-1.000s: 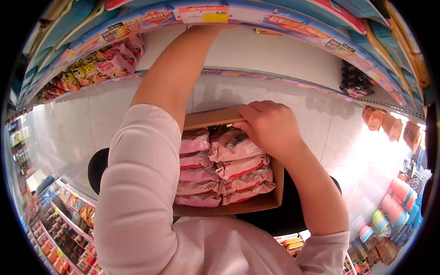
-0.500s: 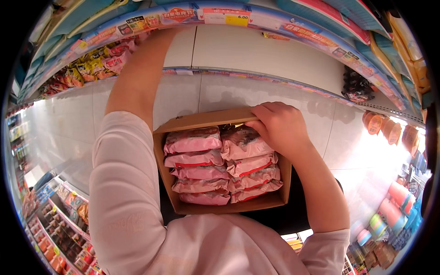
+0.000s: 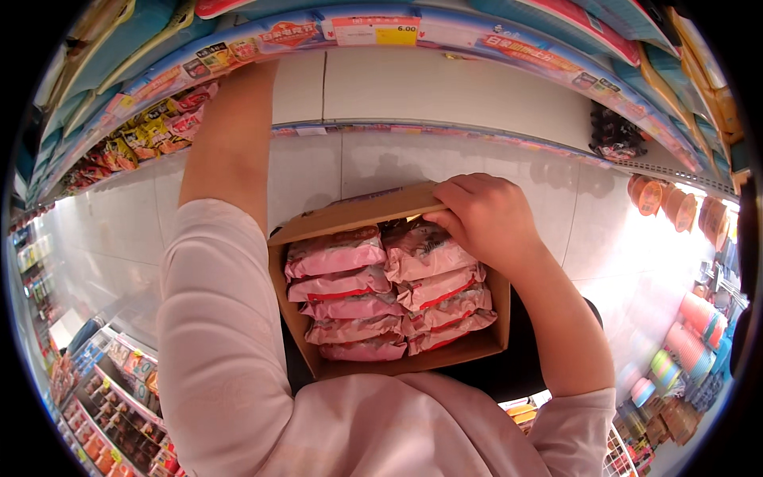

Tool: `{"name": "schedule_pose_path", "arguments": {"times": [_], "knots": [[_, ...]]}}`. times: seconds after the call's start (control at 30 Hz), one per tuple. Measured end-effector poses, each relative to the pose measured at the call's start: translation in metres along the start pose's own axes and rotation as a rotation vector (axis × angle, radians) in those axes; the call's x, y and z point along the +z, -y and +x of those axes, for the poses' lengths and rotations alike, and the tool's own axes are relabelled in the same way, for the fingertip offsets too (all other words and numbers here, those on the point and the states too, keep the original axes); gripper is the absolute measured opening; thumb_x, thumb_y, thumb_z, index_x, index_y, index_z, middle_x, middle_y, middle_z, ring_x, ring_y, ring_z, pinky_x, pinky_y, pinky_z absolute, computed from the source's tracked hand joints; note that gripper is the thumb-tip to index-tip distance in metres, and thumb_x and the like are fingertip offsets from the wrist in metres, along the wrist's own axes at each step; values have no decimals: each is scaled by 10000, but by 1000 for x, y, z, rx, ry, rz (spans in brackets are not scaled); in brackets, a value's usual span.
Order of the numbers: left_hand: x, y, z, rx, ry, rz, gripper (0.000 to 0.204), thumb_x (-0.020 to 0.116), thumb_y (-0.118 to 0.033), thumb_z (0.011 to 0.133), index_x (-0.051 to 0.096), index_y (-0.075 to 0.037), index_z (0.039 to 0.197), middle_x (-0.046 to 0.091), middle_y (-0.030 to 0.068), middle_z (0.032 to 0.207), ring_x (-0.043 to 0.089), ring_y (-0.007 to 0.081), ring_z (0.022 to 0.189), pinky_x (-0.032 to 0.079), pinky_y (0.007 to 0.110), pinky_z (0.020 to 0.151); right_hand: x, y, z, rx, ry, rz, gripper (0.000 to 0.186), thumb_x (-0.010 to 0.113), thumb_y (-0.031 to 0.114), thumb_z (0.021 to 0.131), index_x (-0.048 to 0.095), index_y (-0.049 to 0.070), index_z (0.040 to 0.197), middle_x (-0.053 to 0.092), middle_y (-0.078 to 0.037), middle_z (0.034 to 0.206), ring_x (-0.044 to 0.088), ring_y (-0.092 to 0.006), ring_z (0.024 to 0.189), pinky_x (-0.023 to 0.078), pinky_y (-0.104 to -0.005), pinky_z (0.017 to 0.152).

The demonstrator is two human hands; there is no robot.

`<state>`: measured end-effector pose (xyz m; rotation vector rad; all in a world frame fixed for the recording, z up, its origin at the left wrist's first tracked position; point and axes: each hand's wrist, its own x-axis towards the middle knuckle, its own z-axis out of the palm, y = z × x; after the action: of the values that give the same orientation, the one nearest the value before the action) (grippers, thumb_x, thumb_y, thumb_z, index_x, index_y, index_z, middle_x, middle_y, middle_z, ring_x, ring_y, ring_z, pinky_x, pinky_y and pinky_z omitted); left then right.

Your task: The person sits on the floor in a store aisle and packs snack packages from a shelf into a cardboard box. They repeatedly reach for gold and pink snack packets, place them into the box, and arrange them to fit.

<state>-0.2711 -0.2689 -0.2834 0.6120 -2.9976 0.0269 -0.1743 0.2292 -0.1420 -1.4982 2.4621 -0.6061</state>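
An open cardboard box [image 3: 369,213] rests against my front, packed with two columns of pink plastic packets [image 3: 350,285]. My right hand [image 3: 486,213] grips the box's far edge near its right corner, thumb inside and fingers over the outside. My left forearm [image 3: 230,143] stretches forward into the lower shelf [image 3: 445,87], beside pink and yellow packets [image 3: 179,119] standing on its left part. The shelf strip above hides my left hand, so its fingers and anything in them cannot be seen.
A printed shelf strip with price tags [image 3: 373,32] curves across the top, with large packs above it. Dark packets [image 3: 616,133] sit at the shelf's right end. Stacked colourful cups [image 3: 687,350] stand at right; another stocked shelf [image 3: 119,397] is at lower left.
My left forearm has shifted slightly left along the shelf, and its hand is still hidden. The box has tilted a little; my right hand keeps its hold.
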Motion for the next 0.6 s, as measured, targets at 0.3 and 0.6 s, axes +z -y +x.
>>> {"name": "schedule_pose_path", "arguments": {"times": [0.3, 0.6], "knots": [[-11, -160, -23, 325, -7, -67, 504, 632, -396, 1001, 608, -39, 1356, 647, 240, 1392, 657, 406, 1254, 551, 499, 1032, 0, -1, 0, 9, 40, -25, 275, 821, 306, 853, 652, 90, 883, 691, -83, 833, 704, -318, 810, 570, -445, 705], [-13, -335, -42, 529, 310, -32, 481, 635, -402, 1002, 644, -28, 1306, 658, 241, 1371, 667, 405, 1232, 559, 488, 1017, 2, 0, -10, 46, 95, -34, 317, 717, 421, 951, 749, 108, 989, 757, -74, 898, 752, -270, 935, 580, -431, 810]]}}
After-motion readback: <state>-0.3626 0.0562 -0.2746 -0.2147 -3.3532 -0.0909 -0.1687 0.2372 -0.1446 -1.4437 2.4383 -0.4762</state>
